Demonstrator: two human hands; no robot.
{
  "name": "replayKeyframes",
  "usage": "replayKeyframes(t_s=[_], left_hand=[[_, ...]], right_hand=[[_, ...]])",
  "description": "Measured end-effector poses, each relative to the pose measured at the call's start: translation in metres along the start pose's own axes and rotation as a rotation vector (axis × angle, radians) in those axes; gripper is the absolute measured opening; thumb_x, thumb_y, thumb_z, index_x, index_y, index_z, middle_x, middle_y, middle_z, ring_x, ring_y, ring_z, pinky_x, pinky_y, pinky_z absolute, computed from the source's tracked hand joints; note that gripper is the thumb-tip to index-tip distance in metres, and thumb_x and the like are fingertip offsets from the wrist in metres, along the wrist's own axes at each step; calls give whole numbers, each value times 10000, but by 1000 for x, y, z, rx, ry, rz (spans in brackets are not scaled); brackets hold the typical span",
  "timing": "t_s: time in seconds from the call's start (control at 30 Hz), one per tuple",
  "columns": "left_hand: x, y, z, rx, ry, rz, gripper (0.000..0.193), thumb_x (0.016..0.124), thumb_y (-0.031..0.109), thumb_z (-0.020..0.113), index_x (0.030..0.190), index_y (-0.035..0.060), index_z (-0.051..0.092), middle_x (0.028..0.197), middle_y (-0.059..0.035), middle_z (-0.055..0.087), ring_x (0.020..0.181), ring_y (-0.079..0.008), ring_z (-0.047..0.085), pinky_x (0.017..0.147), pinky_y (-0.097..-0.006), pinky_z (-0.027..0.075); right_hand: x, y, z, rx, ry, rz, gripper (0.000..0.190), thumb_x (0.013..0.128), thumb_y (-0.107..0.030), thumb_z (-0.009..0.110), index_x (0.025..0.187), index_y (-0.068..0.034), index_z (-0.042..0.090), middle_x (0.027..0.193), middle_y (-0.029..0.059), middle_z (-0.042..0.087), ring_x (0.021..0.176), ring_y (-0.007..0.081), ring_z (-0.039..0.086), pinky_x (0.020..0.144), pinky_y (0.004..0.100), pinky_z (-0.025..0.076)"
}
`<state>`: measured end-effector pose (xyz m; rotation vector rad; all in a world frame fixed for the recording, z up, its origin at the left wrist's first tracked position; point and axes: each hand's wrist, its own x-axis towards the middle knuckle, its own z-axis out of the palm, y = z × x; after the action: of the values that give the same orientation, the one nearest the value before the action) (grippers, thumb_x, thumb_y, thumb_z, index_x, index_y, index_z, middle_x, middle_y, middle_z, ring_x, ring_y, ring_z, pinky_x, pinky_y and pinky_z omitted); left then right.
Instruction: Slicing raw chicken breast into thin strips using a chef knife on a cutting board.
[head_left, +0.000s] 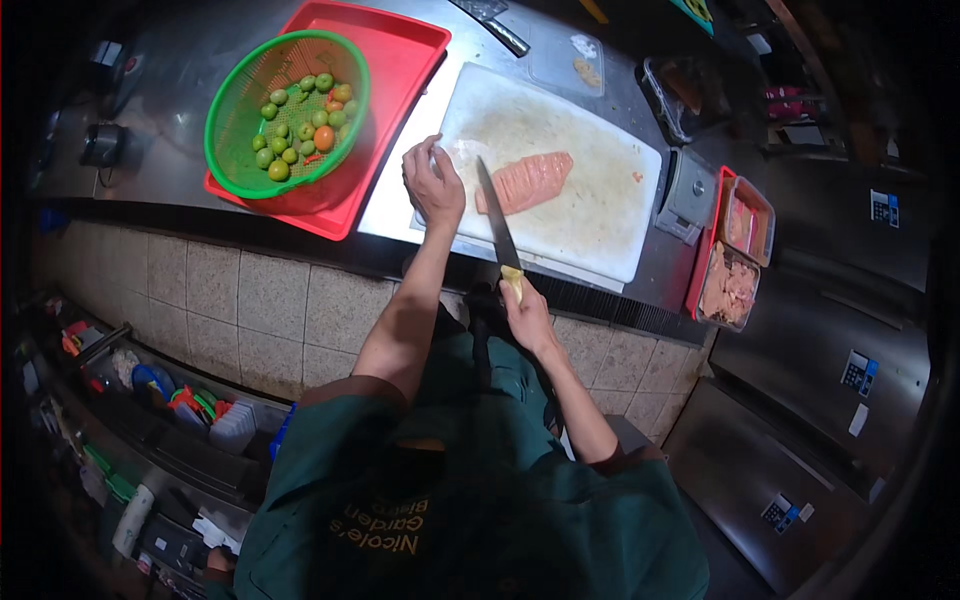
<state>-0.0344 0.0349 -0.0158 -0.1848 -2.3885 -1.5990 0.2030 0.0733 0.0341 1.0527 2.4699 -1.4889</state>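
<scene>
My right hand (529, 315) grips the pale yellow handle of a long kitchen knife (498, 217). The blade points away from me across a white cutting board (607, 202), at the left end of the meat. A piece of pale pink raw meat (529, 180), scored or sliced crosswise into several strips, lies on the board. My left hand (435, 184) is over the board's left edge, thumb apart from the fingers, with nothing seen in it. Whether it touches the board I cannot tell. A wet smear shows on the board beside its fingertips.
Left, a green plastic colander (217, 142) of green and orange tomatoes sits on a red tray (405, 45). A cleaver (506, 36) and a clear plastic lid (540, 64) lie beyond the board. Rightward stand a kitchen scale (686, 195) and a container of raw meat (727, 289).
</scene>
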Motion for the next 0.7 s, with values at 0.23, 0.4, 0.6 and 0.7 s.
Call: replayKeyframes(t_s=[0.23,0.4,0.6,0.7], left_hand=[[-4,-3,-3,-31,-23,4,218,974,121,505,1117,36,647,1046,-157,575,954,-303,583,844,-393,482],[-4,-2,-3,-74,-29,-65,211,959,139,516,1098,63,655,1039,-131,612,1008,-311,589,912,-425,438],[-5,-6,-3,-44,-32,4,224,977,126,509,1134,36,642,1049,-158,570,930,-299,592,840,-384,484],[-7,-3,-3,-42,-48,-13,226,977,130,512,1130,23,639,1047,-163,569,943,-299,588,840,-382,484]], right_hand=[[3,-17,-4,-45,-63,96,344,1016,-277,532,1275,-54,567,1001,299,664,1032,483,600,812,484,520],[-6,-17,-2,-109,49,78,344,1018,-304,525,1245,-48,564,906,291,665,959,496,612,756,522,511],[0,-13,9,-52,8,13,355,1012,-292,536,1267,-45,551,887,295,658,922,497,615,739,539,505],[-4,-12,4,-39,50,93,355,1007,-286,546,1270,-47,553,903,291,662,919,500,614,743,537,508]])
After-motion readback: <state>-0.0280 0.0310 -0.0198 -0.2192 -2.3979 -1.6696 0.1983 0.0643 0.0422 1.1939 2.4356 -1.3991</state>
